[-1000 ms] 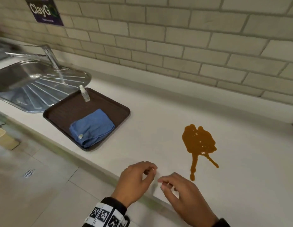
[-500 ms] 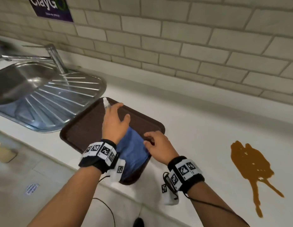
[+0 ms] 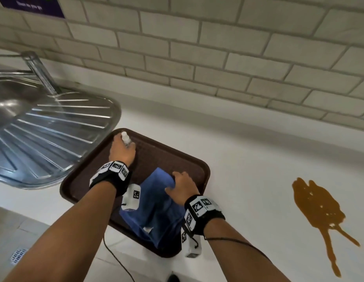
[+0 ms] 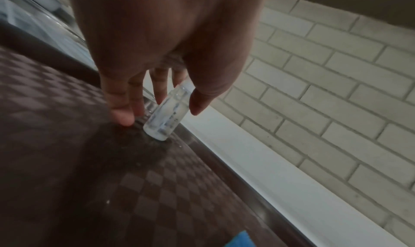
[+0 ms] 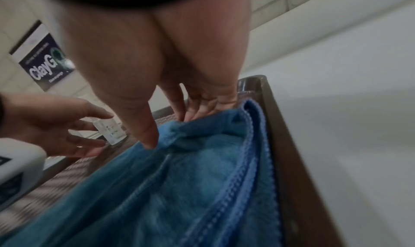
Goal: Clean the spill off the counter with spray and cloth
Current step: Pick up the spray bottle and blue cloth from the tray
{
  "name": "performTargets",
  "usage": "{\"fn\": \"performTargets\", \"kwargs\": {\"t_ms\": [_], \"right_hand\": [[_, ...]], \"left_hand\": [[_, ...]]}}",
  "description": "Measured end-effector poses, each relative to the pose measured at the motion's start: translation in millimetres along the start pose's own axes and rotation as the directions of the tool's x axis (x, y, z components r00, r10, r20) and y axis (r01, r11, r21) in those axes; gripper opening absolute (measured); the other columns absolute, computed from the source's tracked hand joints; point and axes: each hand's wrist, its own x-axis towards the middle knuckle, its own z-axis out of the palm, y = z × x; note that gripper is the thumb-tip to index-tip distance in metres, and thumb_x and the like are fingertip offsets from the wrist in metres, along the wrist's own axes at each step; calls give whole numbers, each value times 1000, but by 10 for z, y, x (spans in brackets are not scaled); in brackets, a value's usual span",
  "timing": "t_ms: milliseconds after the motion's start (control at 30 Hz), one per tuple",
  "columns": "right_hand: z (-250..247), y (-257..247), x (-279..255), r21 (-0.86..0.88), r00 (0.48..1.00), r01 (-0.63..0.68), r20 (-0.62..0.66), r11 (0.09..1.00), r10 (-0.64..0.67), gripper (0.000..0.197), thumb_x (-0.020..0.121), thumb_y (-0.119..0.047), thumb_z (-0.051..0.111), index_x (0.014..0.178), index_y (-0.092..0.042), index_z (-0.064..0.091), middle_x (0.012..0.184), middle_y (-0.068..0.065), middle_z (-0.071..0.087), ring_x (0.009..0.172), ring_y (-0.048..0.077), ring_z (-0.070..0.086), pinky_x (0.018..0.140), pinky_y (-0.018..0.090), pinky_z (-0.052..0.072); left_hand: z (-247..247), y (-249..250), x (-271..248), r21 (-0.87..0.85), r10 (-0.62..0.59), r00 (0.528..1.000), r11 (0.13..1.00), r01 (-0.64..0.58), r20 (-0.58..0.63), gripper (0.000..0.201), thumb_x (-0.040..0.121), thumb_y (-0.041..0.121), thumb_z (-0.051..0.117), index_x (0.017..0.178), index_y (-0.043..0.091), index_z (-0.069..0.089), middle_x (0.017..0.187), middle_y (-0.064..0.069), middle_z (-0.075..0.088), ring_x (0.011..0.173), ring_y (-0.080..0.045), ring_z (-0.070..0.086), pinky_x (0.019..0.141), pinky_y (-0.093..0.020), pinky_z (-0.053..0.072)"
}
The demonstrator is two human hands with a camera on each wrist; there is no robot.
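My left hand point(image 3: 122, 152) closes around the small clear plastic spray bottle point(image 4: 167, 111), upright at the brown tray's point(image 3: 189, 159) far-left corner. Right hand point(image 3: 182, 186) pinches the folded blue microfibre cloth point(image 3: 154, 212); brown spill point(image 3: 317, 206) lies right, nearer that hand.

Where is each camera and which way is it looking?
Head: on the person's head, looking down at the brown tray, the spill and both forearms.
Left wrist: on the left wrist, looking along the left hand at the spray bottle.
Right wrist: on the right wrist, looking along the right hand at the blue cloth.
Shared: the two wrist views both show the spray bottle standing on the tray.
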Motion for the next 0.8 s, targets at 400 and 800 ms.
{"fn": "performTargets", "kwargs": {"t_ms": [400,800], "right_hand": [[-347,23,-264,453,992,79,51,888,-115,24,87,-13,55,66,-21,46,64,-6,46,58,10,42,60,34,37],[-1027,757,-1462,843,993,-35,92,537,-79,43,84,-15,50,126,-24,57,114,13,65,98,14,60,76,24,45]], "left_hand": [[-43,-32,-442,-270,154,929,961,-62,337,48,84,56,63,128,38,56,118,-1,66,117,-25,65,106,-53,50],[87,479,-2222,-655,360,734,740,151,576,64,91,23,56,141,60,44,88,-12,65,59,-24,52,56,-35,46]]}}
